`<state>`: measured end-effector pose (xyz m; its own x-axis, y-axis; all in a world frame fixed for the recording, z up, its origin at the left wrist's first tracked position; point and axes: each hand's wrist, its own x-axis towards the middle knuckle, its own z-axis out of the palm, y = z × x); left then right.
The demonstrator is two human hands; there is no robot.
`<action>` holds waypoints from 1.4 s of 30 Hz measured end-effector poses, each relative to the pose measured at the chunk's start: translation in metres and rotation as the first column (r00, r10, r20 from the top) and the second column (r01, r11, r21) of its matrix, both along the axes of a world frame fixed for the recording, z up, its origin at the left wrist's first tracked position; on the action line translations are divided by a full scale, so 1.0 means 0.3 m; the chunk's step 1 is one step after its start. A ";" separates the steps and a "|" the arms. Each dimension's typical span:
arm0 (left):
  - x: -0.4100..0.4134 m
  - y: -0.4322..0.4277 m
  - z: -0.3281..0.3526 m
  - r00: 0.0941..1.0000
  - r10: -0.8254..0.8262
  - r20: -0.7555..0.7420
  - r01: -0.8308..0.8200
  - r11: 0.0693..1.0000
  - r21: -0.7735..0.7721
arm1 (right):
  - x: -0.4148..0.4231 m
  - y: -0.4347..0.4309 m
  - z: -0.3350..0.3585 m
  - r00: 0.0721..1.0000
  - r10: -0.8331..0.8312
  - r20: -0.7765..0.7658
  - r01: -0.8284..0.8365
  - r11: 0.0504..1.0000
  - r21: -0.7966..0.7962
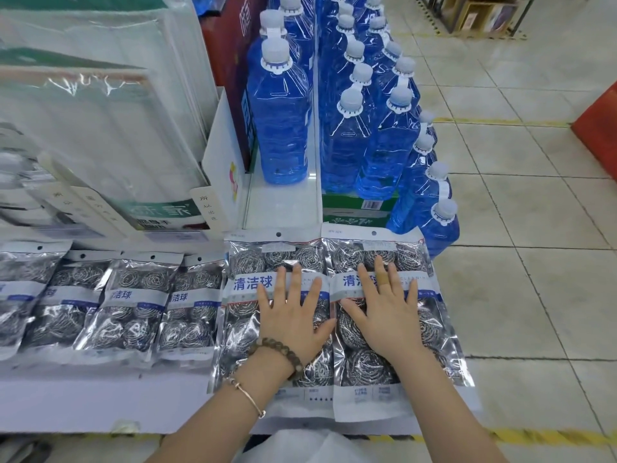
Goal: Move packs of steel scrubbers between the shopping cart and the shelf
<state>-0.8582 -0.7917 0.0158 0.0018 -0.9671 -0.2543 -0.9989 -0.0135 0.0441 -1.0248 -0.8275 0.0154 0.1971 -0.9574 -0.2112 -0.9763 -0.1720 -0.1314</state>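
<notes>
left wrist: nearest you, it carries a bead bracelet [278,350] and a thin bangle.
left hand [293,315]: it lies flat with fingers straight and spread, pressing on the left pack [242,289] and gripping nothing.
right hand [384,315]: it also lies flat and spread, resting on the right pack [430,329], with nothing pinched and a plaster on the middle finger.
key relation: each pack lies directly under its own hand on the shelf [100,406]. the long axis runs away from you along your fingers, with the hang-hole end past your fingertips. neither hand is nearer, and the two packs meet edge to edge between your thumbs.
look: clear, shiny bags show coiled steel balls, with a white-and-blue band of blue characters under your fingers.
next move: you'd likely need to curl your fingers round an edge, and the film looks slippery.
other packs [133,302]: to the left of your left hand is an overlapping row of the same kind.
bottles [283,111]: beyond your fingertips they stand upright, blue with white caps.
cart: not in view.
</notes>
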 end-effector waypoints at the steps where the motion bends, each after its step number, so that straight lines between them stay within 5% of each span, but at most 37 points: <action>1: -0.001 0.001 0.000 1.000 0.002 -0.005 -0.002 1.000 -0.001 | -0.001 0.001 -0.002 1.000 -0.001 -0.002 0.001 1.000 -0.001; 15: 0.003 0.006 0.001 1.000 0.005 -0.022 -0.005 1.000 -0.021 | 0.003 0.007 0.015 0.998 -0.015 0.068 0.015 1.000 0.005; 22: 0.041 0.080 0.062 0.937 0.184 -0.296 -0.228 0.966 -0.120 | 0.051 0.030 0.106 0.965 0.097 0.245 -0.087 0.995 -0.054; 31: 0.201 0.426 0.103 0.675 0.511 -0.532 -0.678 0.714 -0.174 | 0.327 0.169 0.167 0.775 0.492 0.396 -0.508 0.858 -0.072; 42: 0.517 1.080 0.048 0.250 0.784 -0.568 -0.965 0.249 -0.081 | 0.886 0.592 0.113 0.422 0.794 0.437 -0.881 0.473 -0.008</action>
<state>-0.7030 -0.4676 0.0302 0.9139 -0.3841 -0.1311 -0.2333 -0.7616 0.6046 -0.7591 -0.6497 0.0492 0.9718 -0.2155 -0.0957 -0.2324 -0.8064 -0.5438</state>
